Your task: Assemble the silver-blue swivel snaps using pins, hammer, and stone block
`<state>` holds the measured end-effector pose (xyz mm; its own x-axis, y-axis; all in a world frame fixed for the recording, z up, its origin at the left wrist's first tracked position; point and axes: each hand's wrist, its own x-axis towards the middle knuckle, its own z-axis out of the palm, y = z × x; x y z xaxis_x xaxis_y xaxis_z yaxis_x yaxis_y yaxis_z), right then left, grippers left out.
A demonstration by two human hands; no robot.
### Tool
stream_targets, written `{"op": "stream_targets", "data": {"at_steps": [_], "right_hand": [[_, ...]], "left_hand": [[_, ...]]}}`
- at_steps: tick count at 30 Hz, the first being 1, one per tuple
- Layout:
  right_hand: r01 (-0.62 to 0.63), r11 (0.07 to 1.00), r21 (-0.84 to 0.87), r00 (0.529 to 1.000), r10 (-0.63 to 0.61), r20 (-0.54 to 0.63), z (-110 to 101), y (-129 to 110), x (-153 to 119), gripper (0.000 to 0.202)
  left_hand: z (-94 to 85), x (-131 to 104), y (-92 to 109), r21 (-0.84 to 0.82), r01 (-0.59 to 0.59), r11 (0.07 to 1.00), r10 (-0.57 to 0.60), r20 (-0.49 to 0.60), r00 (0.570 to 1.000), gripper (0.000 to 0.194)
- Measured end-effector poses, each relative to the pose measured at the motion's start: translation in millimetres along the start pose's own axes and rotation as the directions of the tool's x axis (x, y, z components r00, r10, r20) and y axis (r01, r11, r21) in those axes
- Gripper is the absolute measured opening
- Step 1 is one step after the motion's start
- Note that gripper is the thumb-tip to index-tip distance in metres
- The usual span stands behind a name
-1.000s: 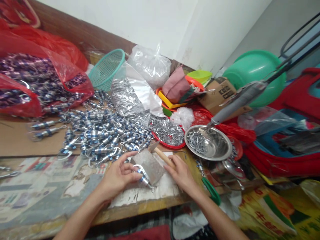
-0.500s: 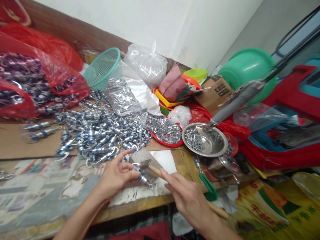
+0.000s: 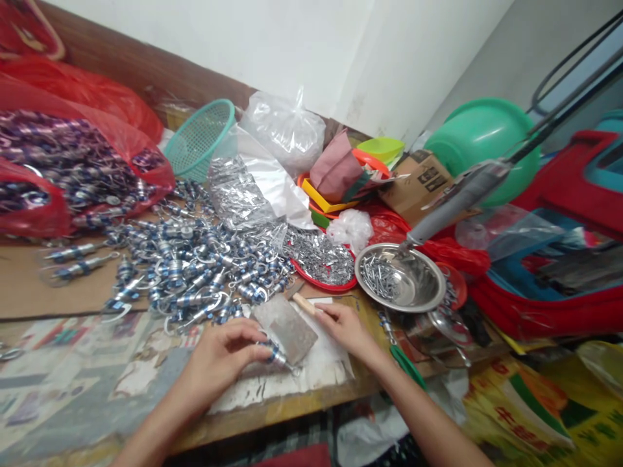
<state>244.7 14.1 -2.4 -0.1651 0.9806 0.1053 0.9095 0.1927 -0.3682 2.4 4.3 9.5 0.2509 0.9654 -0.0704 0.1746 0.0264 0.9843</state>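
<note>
My left hand (image 3: 226, 353) pinches a silvery hook bolt with a blue band (image 3: 277, 354) between thumb and fingers, at the near left side of a grey metal block (image 3: 287, 327). The bolt's small ringed end points to the lower right. My right hand (image 3: 344, 329) has its fingers closed on the wooden handle of a hammer (image 3: 304, 303), beyond the block's right side. The hammer's head lies by the far edge of the block, partly blurred. White paper (image 3: 335, 357) is spread under the block.
Many similar hook bolts (image 3: 195, 266) are heaped at the left, beside a red bag (image 3: 111, 143) of more. A red plate (image 3: 324, 282) of small metal clips and a steel bowl (image 3: 423, 295) of nails stand beyond my right hand. A grey-handled tool (image 3: 442, 201) leans over the bowl.
My right hand has moved the hammer away from the hook bolt, to the far right side of the block. My left hand still holds the bolt, slightly lower.
</note>
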Motion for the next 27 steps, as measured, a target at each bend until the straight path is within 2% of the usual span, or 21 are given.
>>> {"op": "stream_targets", "data": {"at_steps": [2,4,7,11,14,17,20,23,25,27], "right_hand": [[-0.028,0.99,-0.136,0.998,0.02,-0.063,-4.5,9.7,27.4,0.03],[-0.084,0.977,-0.194,0.992,0.063,-0.11,-10.1,20.8,56.1,0.031],[-0.126,0.955,-0.267,0.991,0.112,-0.067,-12.9,34.6,91.9,0.02],[-0.144,0.944,-0.298,0.99,0.141,-0.033,-7.6,40.1,110.1,0.031],[-0.147,0.949,-0.278,0.989,0.134,-0.066,-10.9,39.5,105.0,0.021],[-0.138,0.971,-0.197,0.985,0.114,-0.129,-20.9,32.2,89.1,0.021],[-0.071,0.995,-0.071,0.989,0.061,-0.137,-26.0,8.3,61.5,0.02],[0.032,0.992,0.124,0.994,-0.019,-0.109,-20.3,-29.7,28.0,0.014],[0.132,0.902,0.41,0.987,-0.08,-0.142,-12.8,-54.1,9.3,0.011],[0.176,0.784,0.596,0.982,-0.094,-0.166,-5.3,-71.8,-2.8,0.014]], "left_hand": [[-0.2,-0.1,1.0,0.021,-0.049,0.999,0.05,-0.021,0.999,0.002],[0.2,0.2,0.9,0.021,-0.062,0.998,0.062,-0.029,0.998,0.002],[0.4,1.0,-1.3,0.037,-0.087,0.996,0.088,-0.023,0.996,0.002],[-1.9,1.0,-5.6,0.088,-0.102,0.991,0.103,-0.01,0.995,0.004],[-3.4,-0.5,-6.7,0.079,-0.111,0.991,0.111,0.006,0.994,0.008],[-2.9,-2.0,-4.7,0.081,-0.107,0.991,0.107,0.0,0.994,0.01],[-0.5,-2.1,-1.6,0.092,-0.105,0.99,0.109,-0.032,0.994,0.01],[3.0,-1.2,-0.5,0.124,-0.094,0.988,0.104,-0.078,0.992,0.019],[5.5,-0.9,-1.1,0.125,-0.085,0.989,0.098,-0.099,0.99,0.025],[7.6,-0.9,-1.8,0.094,-0.075,0.993,0.086,-0.116,0.99,0.027]]}}
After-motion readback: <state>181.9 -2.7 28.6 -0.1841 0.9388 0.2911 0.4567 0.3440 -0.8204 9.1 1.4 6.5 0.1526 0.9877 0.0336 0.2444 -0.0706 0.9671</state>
